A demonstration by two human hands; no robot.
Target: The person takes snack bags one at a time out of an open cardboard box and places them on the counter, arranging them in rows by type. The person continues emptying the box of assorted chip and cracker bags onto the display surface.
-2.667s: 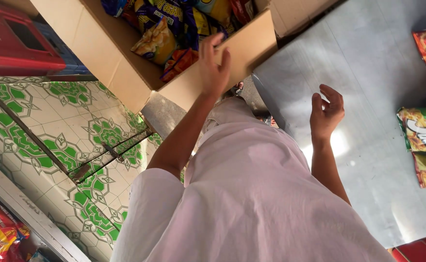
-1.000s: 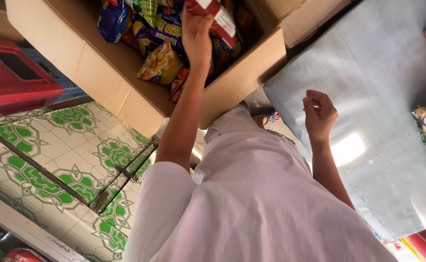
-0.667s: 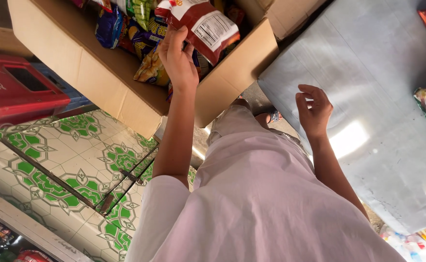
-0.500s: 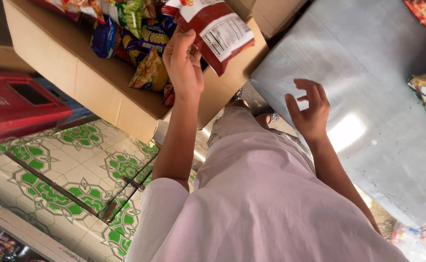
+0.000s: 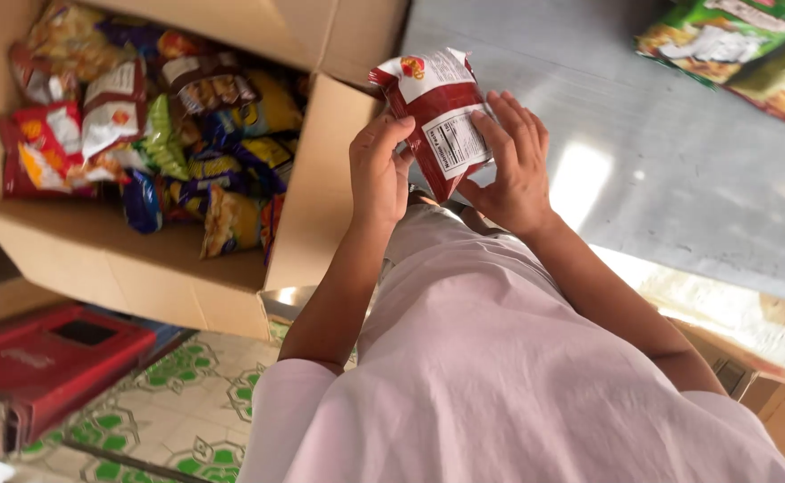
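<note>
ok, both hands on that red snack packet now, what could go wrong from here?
1. The left hand and right hand pinch the dark red snack packet by its sides and lower part; a tighter grip could crush what is inside.
2. It is held in the air between the cardboard box and the grey table; a slip might drop it to the floor between them.

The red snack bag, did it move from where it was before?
Yes. The red snack bag came out of the cardboard box and now sits past its corner, over the grey surface, held by the left hand and right hand.
</note>
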